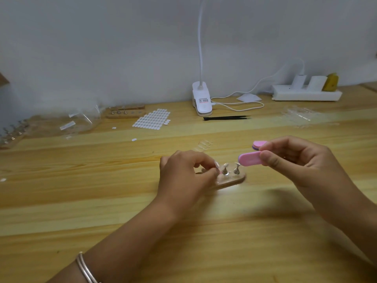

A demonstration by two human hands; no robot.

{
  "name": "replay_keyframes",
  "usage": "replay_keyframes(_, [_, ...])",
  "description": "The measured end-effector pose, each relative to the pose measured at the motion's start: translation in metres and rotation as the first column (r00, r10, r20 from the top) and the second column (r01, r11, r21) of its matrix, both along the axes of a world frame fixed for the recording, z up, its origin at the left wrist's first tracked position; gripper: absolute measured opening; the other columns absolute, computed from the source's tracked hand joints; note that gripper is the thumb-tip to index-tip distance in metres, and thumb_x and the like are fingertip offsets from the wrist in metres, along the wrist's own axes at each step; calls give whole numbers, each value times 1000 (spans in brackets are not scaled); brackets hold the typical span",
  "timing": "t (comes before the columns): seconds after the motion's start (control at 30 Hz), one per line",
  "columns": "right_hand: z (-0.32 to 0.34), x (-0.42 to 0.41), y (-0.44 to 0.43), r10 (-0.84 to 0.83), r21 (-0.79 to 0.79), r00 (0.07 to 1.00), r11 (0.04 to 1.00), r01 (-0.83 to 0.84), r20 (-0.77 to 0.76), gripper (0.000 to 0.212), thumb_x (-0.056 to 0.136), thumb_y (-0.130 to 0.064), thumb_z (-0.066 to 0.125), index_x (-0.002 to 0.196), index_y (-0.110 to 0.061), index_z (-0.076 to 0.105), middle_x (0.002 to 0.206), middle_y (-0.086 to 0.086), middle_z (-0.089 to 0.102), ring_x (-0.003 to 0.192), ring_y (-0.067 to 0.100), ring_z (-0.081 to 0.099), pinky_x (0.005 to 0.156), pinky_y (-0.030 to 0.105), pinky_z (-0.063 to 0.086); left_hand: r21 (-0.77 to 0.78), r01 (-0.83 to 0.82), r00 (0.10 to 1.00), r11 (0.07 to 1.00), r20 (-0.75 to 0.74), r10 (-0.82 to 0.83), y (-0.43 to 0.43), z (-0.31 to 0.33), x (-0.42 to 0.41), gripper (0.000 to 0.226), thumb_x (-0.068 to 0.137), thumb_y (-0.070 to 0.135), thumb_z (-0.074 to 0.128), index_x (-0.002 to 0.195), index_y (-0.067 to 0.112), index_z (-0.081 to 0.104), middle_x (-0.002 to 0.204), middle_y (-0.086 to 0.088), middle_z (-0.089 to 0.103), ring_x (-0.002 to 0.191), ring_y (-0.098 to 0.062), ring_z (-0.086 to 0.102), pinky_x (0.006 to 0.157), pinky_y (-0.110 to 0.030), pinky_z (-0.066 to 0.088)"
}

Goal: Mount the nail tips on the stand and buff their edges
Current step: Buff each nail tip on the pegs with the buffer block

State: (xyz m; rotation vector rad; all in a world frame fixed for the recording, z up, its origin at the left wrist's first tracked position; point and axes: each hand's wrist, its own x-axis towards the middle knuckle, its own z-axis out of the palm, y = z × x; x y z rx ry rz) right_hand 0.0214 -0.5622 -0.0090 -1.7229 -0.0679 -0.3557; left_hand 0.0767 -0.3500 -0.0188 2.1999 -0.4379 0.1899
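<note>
A small wooden stand (230,183) lies on the table in front of me, with metal holders (236,169) carrying clear nail tips. My left hand (184,176) covers the stand's left end, and its fingertips pinch a clear nail tip (216,165) on a holder there. To the right and slightly above the stand, my right hand (299,160) grips a pink buffer block (250,158) between thumb and fingers. A second pink and purple buffer (258,144) shows behind the fingers. The buffer's free end hangs just above the rightmost holder, not touching it.
A sheet of white adhesive tabs (152,120) and another wooden stand (125,112) lie at the back left beside plastic bags (81,119). Black tweezers (226,118), a clip lamp (202,99), a power strip (306,94) and clear nail tips (204,145) sit behind.
</note>
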Motion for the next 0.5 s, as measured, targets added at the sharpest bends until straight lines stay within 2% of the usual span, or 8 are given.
replay_keyframes(0.07, [0,-1,0,-4,3,1000,1000,4,-1,27,70,-40,75,91,-23,76,100,7,76,101,28,71,95,37,51,38,-19,1000,999,-15,20,-2,-3,0,19,74,34,77,63,43,66,80,20,68,89,-1,53,78,-26,20])
replay_keyframes(0.13, [1,-1,1,1,4,1000,1000,-1,1,26,70,-40,75,89,-24,76,100,6,77,99,26,71,92,32,52,36,-28,999,999,-32,29,-3,-5,1,13,72,37,79,66,42,70,80,17,67,91,-6,55,78,-27,20])
replay_keyframes(0.23, [1,0,0,8,-10,1000,1000,-8,6,24,70,-40,75,89,-25,76,100,3,77,97,22,72,87,23,54,25,-34,999,999,-42,35,-3,-7,3,7,70,37,80,70,39,73,78,15,67,87,-10,56,83,-31,27])
replay_keyframes(0.33, [-1,0,-2,16,-23,1000,1000,-16,3,23,72,-40,75,90,-26,76,101,2,77,98,20,72,87,22,55,20,-12,999,1000,-34,12,-1,-9,4,10,70,37,79,68,42,70,77,14,67,84,-12,57,90,-40,37])
replay_keyframes(0.4, [-3,1,-3,14,-29,1000,999,-14,2,23,72,-41,75,91,-27,76,102,2,77,98,19,72,87,23,55,26,2,1000,1000,-21,-2,-1,-8,3,7,71,38,75,72,43,69,79,14,67,86,-11,58,92,-42,39])
replay_keyframes(0.5, [-4,2,-4,0,-38,1000,999,0,10,25,73,-42,75,93,-26,76,101,2,77,97,20,72,88,28,55,121,17,999,993,30,-21,-3,-7,2,17,76,38,73,92,40,69,87,19,64,93,-4,55,89,-29,29])
